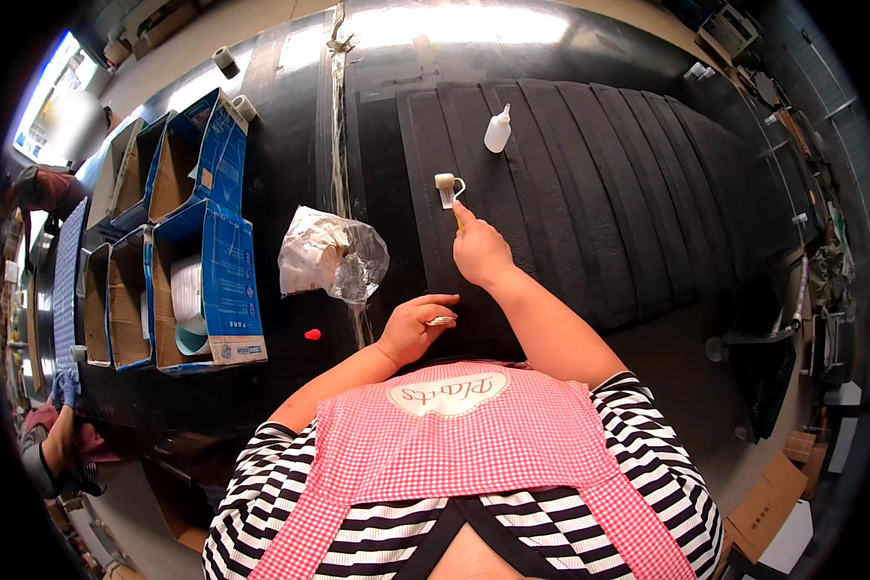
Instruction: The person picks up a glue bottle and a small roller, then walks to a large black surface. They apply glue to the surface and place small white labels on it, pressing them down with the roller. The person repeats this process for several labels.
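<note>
My right hand point(482, 253) is closed around the yellow handle of a small roller point(445, 182) with a pale head and a white wire frame. The roller is over the left part of several overlapping black sheets point(570, 193) that lie fanned out on the table. Nearer to me, my left hand point(414, 331) is curled at the table's front edge. A small, pale, flat thing point(442, 321) shows between its fingers, too small to name. Beyond the roller a white squeeze bottle point(498, 130) with a pointed nozzle stands on the sheets.
On the black table point(387, 145), a clear plastic bag point(333, 253) lies left of the sheets, near a small red cap point(312, 334). Blue cardboard bins point(227, 280) stand farther left, one holding a white roll point(188, 290). A co-worker's blue-gloved hand point(66, 387) is at the far left.
</note>
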`<state>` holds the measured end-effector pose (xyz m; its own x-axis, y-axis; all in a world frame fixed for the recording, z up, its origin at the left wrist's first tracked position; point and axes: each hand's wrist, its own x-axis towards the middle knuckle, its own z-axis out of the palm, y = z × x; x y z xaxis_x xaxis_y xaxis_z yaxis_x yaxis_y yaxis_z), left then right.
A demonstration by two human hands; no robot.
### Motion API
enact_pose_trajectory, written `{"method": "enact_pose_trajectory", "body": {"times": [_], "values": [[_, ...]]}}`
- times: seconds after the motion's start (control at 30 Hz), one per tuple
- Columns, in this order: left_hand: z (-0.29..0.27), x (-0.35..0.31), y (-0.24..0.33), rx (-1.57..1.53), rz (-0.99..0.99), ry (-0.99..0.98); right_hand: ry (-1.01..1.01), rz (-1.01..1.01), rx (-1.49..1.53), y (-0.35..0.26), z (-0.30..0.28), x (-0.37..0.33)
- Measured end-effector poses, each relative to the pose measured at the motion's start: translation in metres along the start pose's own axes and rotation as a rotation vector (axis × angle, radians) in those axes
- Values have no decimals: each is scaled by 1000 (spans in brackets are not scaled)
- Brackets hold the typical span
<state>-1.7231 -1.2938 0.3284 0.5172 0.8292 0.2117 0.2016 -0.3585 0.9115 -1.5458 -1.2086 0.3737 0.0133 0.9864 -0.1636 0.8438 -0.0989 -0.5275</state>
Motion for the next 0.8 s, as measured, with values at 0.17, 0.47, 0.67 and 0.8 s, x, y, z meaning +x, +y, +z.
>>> {"method": "enact_pose_trajectory", "body": {"times": [0.17,0.47,0.67,0.8], "values": [[-1,1,0,-6,-5,-6,-12,-3,21,-2,-4,7],[-1,-1,0,-46,-47,-15,-54,-13,-31,3,-4,-37],[-1,0,1,-13,-11,-3,-2,-41,-5,0,-6,6],[-3,-1,-1,-24,-31,3,-42,-19,20,-1,-6,-2]]}}
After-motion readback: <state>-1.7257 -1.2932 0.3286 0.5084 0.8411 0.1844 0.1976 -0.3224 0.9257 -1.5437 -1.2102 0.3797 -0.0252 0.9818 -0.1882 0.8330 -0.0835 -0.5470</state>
